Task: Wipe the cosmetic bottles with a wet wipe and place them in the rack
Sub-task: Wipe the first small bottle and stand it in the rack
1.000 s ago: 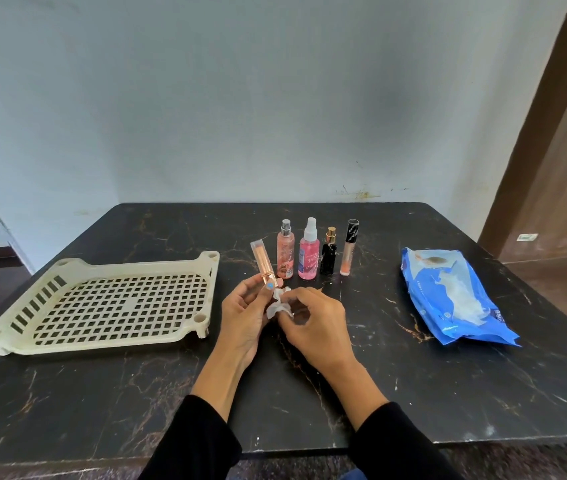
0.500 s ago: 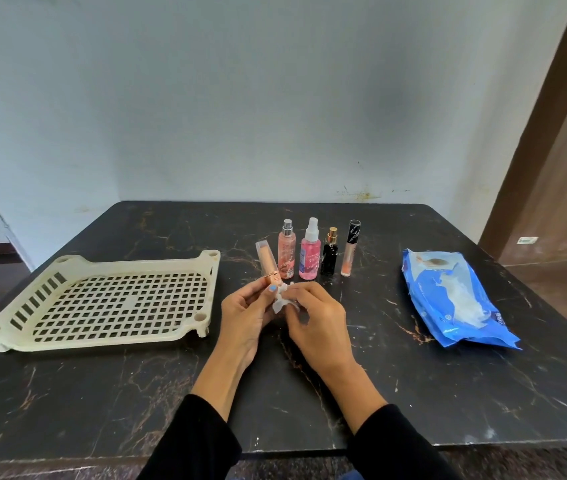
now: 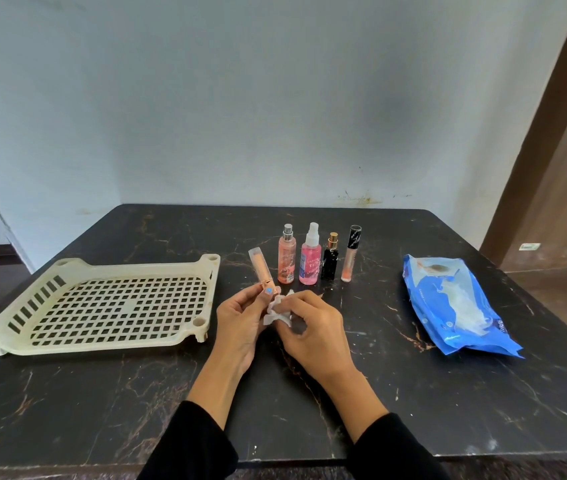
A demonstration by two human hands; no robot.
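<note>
My left hand (image 3: 240,320) grips a slim peach tube (image 3: 260,267) by its lower end, tilted with its tip up and to the left. My right hand (image 3: 309,327) pinches a crumpled white wet wipe (image 3: 277,311) against the tube's lower end. Behind my hands several bottles stand in a row: an orange spray bottle (image 3: 287,258), a pink spray bottle (image 3: 310,261), a small black bottle (image 3: 330,261) and a thin lip gloss tube (image 3: 350,256). The cream plastic rack (image 3: 102,337) lies on the left with nothing in it.
A blue wet wipe pack (image 3: 455,306) lies on the right of the black marble table (image 3: 102,410). A pale wall stands behind the table, and a wooden door frame is at the far right.
Both hands have stayed in the same place over the table's middle. The tube has tilted slightly and the wipe has shifted in my right fingers against its lower end.
</note>
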